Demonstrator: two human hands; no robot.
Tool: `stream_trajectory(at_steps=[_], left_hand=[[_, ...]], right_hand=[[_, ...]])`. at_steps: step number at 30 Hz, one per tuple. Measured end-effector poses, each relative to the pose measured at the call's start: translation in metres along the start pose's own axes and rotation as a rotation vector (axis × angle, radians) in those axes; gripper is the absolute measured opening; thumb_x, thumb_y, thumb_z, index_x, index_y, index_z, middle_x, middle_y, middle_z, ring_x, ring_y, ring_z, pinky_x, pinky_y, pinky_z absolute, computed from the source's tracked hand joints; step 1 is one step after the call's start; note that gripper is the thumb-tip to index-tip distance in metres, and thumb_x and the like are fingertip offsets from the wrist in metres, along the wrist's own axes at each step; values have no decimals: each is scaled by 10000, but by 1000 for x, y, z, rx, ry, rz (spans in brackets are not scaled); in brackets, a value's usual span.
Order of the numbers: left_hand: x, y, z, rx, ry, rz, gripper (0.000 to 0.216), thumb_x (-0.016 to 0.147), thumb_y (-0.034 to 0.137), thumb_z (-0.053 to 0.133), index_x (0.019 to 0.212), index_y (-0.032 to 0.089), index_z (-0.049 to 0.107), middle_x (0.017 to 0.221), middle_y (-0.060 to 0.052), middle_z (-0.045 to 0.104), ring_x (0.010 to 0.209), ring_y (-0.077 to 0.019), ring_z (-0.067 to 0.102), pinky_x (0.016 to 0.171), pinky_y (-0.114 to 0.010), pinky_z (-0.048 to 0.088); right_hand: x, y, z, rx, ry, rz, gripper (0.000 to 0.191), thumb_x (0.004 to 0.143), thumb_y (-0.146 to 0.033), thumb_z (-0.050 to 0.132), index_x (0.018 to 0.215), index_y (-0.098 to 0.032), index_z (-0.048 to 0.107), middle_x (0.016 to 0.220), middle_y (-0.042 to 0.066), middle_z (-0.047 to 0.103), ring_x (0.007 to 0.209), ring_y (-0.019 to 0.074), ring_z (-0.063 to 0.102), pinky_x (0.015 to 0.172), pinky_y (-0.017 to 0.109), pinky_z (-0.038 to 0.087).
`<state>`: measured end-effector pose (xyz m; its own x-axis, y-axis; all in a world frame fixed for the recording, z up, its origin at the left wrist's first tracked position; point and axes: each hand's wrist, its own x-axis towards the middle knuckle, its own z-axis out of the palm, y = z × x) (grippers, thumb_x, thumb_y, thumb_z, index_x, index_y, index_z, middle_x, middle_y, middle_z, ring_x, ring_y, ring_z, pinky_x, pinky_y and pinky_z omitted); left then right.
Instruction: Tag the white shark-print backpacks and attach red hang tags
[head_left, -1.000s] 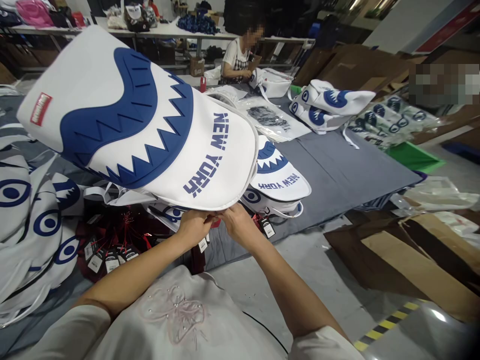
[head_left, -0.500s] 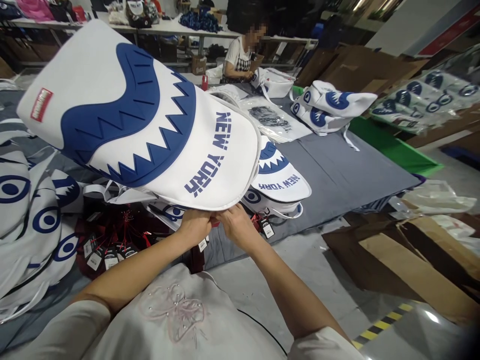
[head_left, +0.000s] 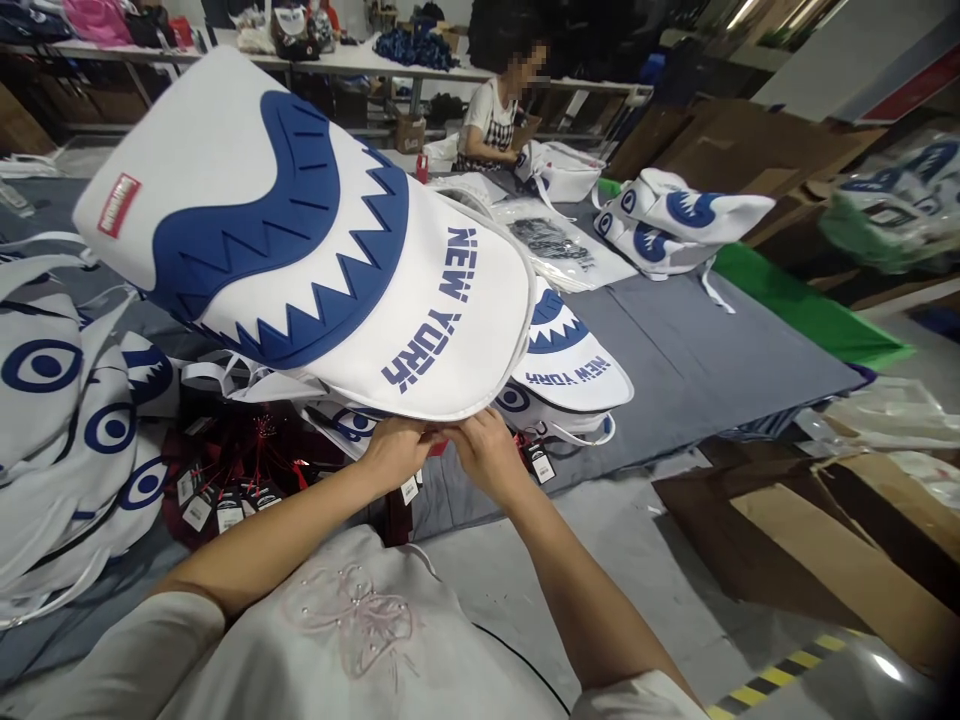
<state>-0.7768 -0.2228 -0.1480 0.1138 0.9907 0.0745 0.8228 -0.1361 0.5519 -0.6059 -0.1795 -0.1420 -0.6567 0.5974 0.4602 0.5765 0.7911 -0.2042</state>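
Note:
A large white backpack (head_left: 360,300) with a blue jagged-tooth mouth, a red label and blue "NEW YORK" lettering fills the upper left, its rounded end toward me. At that end's lower edge my left hand (head_left: 397,448) is closed, its fingertips tucked partly under the rim. Close beside it, my right hand (head_left: 484,445) also pinches at the rim with bent fingers. A small red piece (head_left: 439,445) shows between the hands; what it is I cannot make out. A second such backpack (head_left: 574,350) lies just behind, a black-and-white hang tag (head_left: 540,462) by it.
More white backpacks with blue eyes (head_left: 67,420) are piled at the left. Several tags on red strings (head_left: 232,495) lie beside them. Two stacked backpacks (head_left: 667,220) sit farther along the grey-covered table (head_left: 720,340). A co-worker (head_left: 491,120) sits beyond it. Open cartons (head_left: 810,540) stand right.
The whole view has shifted slightly, so things appear a little farther right and lower. Both hands stay at the backpack's rim, with the fingers slightly changed in position.

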Motion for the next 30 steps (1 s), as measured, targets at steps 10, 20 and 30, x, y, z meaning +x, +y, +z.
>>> stream_trajectory(at_steps=[10, 20, 30], left_hand=[[-1, 3, -1, -2, -6, 37, 270, 949, 252, 535, 1162, 239, 701, 1125, -39, 750, 1056, -238, 699, 910, -333, 547], [-1, 1, 1, 2, 40, 61, 266, 919, 202, 546, 1120, 196, 721, 1135, -101, 739, 1058, -280, 696, 926, -413, 558], [4, -10, 0, -84, 38, 87, 348, 961, 392, 527, 1249, 243, 652, 1415, -59, 591, 1285, -254, 569, 973, -367, 548]], right_hand=[[1, -3, 1, 59, 123, -46, 187, 976, -177, 496, 887, -191, 660, 846, 66, 672, 812, 225, 612, 783, 359, 487], [2, -1, 3, 24, 178, -67, 198, 971, -209, 504, 865, -205, 672, 835, 56, 707, 822, 228, 639, 792, 365, 493], [1, 17, 13, -125, 294, -226, 254, 980, -344, 531, 865, -168, 674, 794, 93, 715, 763, 267, 673, 714, 366, 507]])
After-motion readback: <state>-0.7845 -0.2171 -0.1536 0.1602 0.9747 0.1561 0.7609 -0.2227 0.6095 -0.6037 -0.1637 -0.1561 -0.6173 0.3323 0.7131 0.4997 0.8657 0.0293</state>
